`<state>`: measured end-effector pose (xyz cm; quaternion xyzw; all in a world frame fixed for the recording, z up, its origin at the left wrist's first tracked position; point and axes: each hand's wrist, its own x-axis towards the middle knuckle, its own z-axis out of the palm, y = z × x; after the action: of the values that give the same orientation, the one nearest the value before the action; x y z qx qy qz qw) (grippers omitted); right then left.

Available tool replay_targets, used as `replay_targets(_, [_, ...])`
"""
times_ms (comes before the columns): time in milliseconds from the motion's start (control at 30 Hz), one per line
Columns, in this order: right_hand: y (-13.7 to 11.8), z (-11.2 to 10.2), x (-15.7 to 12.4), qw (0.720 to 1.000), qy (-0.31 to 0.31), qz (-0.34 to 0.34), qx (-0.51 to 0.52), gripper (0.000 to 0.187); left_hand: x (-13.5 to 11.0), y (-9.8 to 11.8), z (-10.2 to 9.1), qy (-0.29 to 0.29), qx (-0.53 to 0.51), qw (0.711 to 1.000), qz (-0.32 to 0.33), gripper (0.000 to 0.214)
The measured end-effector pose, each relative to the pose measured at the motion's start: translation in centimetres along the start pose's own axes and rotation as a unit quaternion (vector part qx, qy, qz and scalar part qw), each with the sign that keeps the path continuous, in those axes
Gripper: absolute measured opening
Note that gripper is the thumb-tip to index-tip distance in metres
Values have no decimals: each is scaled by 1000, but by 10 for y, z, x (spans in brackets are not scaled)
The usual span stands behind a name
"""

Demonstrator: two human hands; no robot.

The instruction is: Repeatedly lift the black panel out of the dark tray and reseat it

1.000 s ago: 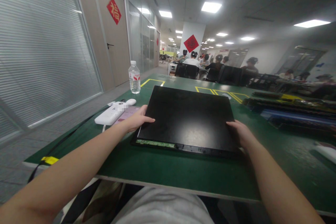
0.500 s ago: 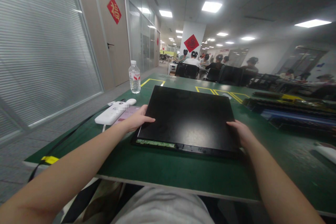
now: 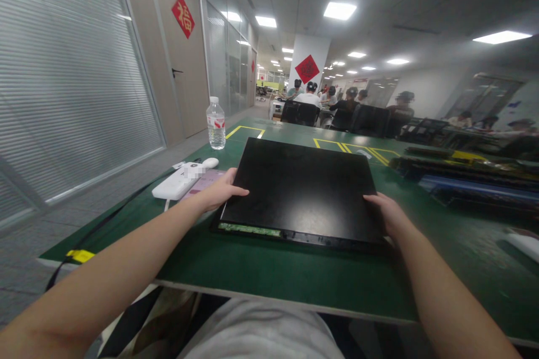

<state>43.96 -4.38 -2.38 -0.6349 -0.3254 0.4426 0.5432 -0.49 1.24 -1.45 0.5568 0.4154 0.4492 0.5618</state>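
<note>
Between my hands is a dark LCD screen panel, face up, with a green circuit strip along its near left edge. My left hand grips the panel's left side, thumb on top of the face and the other fingers mostly out of sight at the edge. On the opposite side, my right hand holds the right edge with its thumb on the face; its remaining fingers are hidden beneath or behind the edge. Whether the panel rests fully on the table I cannot tell.
The green table has yellow tape outlines. At left lie a white device and a pinkish sheet, with a water bottle behind. Stacked dark panels and a white object are at right. Several people sit farther back.
</note>
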Motion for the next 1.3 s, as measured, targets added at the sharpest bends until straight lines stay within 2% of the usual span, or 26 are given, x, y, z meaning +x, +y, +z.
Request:
replay_targets(1100, [1, -1, 2, 1000, 5, -11, -15, 26, 0, 1, -1, 7, 10, 1000, -15, 65])
replay_targets(1300, [2, -1, 3, 1000, 3, -15, -7, 25, 1, -2, -2, 11, 40, 999, -9, 66])
